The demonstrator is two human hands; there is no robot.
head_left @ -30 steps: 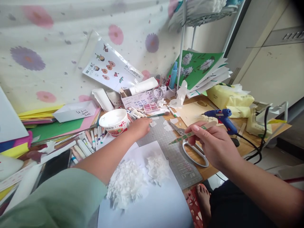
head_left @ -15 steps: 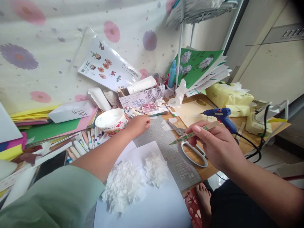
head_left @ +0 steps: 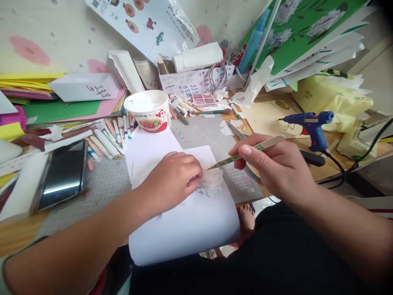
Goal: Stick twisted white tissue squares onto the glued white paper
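Note:
My left hand is closed, fingers curled in, over the white paper sheet; whatever it may pinch is hidden. Just beyond its fingertips a crumpled white paper flower lies on the sheet, partly covered. My right hand grips slim, green-patterned tweezers between thumb and fingers. Their pointed tip aims left, close to my left fingers and above the flower. The larger white flower is not visible now. Scissors lie partly behind my right hand.
A paper bowl stands behind the sheet on the grey cutting mat. A blue glue gun with a cord is at the right. Markers, a dark phone-like slab and coloured paper fill the left.
My left hand has come back from the paper scraps near the bowl to the smaller flower. The view has tilted down. My right hand keeps its hold on the tweezers.

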